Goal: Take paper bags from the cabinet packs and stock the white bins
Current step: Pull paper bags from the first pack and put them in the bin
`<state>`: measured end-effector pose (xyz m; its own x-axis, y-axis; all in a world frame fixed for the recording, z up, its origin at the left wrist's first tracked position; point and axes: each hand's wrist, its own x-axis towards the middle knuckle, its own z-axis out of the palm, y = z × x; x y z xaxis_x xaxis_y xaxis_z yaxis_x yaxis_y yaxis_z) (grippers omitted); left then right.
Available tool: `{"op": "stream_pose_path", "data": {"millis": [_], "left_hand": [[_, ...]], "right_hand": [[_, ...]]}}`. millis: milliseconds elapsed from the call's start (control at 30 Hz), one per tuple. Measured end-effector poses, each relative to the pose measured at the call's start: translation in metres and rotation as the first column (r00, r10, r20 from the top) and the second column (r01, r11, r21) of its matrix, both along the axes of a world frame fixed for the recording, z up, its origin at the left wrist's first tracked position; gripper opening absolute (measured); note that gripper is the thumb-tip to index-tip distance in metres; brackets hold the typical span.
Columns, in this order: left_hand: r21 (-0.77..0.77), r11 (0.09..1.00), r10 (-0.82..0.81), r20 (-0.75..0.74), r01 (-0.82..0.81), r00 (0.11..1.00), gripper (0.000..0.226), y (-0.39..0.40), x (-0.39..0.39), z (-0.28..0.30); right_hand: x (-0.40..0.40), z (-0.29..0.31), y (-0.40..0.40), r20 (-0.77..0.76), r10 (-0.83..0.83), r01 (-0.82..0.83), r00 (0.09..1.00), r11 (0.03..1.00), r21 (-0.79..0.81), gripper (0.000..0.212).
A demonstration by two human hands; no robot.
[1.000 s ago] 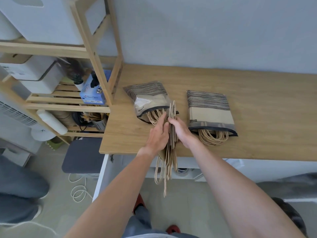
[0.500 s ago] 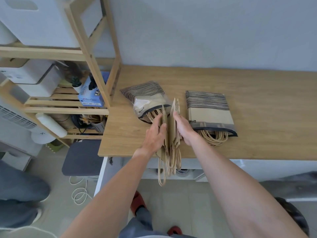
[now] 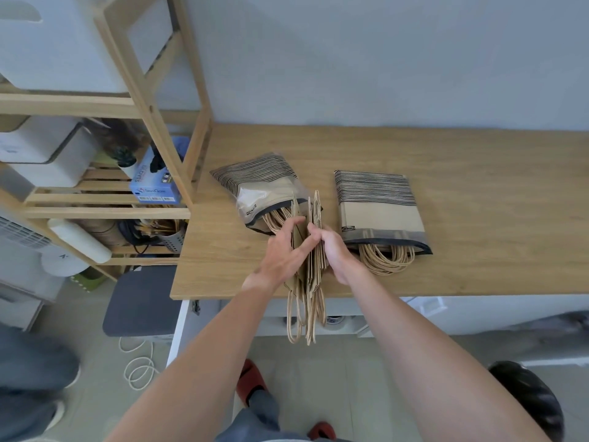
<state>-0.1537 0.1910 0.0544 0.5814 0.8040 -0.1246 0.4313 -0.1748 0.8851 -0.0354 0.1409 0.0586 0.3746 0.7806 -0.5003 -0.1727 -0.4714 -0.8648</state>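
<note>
A stack of flat brown paper bags (image 3: pixel 314 250) stands on edge over the wooden countertop (image 3: pixel 478 173), its twine handles hanging past the front edge. My left hand (image 3: pixel 282 253) presses the stack's left side with fingers spread between bags, and my right hand (image 3: pixel 334 250) holds its right side. Two striped plastic packs of bags lie behind: an opened one (image 3: pixel 264 189) at the left, and a fuller one (image 3: pixel 379 208) at the right with handles spilling out. A white bin (image 3: pixel 60 43) sits on the top shelf at the upper left.
A wooden shelf unit (image 3: pixel 159 100) stands left of the counter, holding white boxes, a blue glove box (image 3: pixel 153 183) and a utensil holder. Below are a dark stool (image 3: pixel 140 301), a white cable on the floor, and another person's legs at the far left.
The stack has shifted slightly forward and up on the counter. My left fingers have spread and slipped between the bags, parting the stack.
</note>
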Motion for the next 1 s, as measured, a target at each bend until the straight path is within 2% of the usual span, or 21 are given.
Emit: {"op": "stream_pose_path", "data": {"millis": [133,267,367,400,533,800,1000], "left_hand": [[0.069,0.998,-0.009,0.003,0.009,1.000,0.051,0.0057,0.0033,-0.0076],[0.039,0.998,0.042,0.029,-0.043,0.999,0.045,0.0061,0.0023,-0.0066],[0.071,0.997,0.039,0.011,-0.040,0.999,0.039,0.0048,0.0031,-0.0038],[0.068,0.997,0.021,0.006,-0.022,1.000,0.042,0.0054,0.0033,-0.0047],[0.034,0.999,-0.027,-0.010,0.027,1.000,0.078,0.0046,0.0028,-0.0070],[0.015,1.000,-0.001,-0.035,0.002,0.999,0.094,0.0006,-0.0008,-0.0057],[0.017,0.999,-0.039,-0.012,0.039,0.999,0.066,0.0013,0.0012,-0.0066]], "right_hand": [[0.0024,0.0023,0.0002,-0.004,-0.035,0.035,0.999,0.999,0.011,0.057],[0.0030,-0.0004,0.0017,-0.009,-0.045,0.045,0.999,0.999,-0.010,0.063],[0.0017,-0.0004,0.0031,0.000,-0.050,0.050,0.999,0.999,-0.020,0.067],[0.0015,-0.0005,0.0033,-0.003,-0.043,0.043,0.999,0.999,-0.020,0.067],[0.0019,0.0018,0.0022,-0.040,-0.045,0.043,0.998,0.998,-0.040,0.070],[0.0034,0.0038,0.0005,-0.064,-0.041,0.038,0.997,0.998,-0.051,0.073],[0.0040,0.0013,0.0007,-0.054,-0.062,0.059,0.997,0.997,-0.059,0.073]]}}
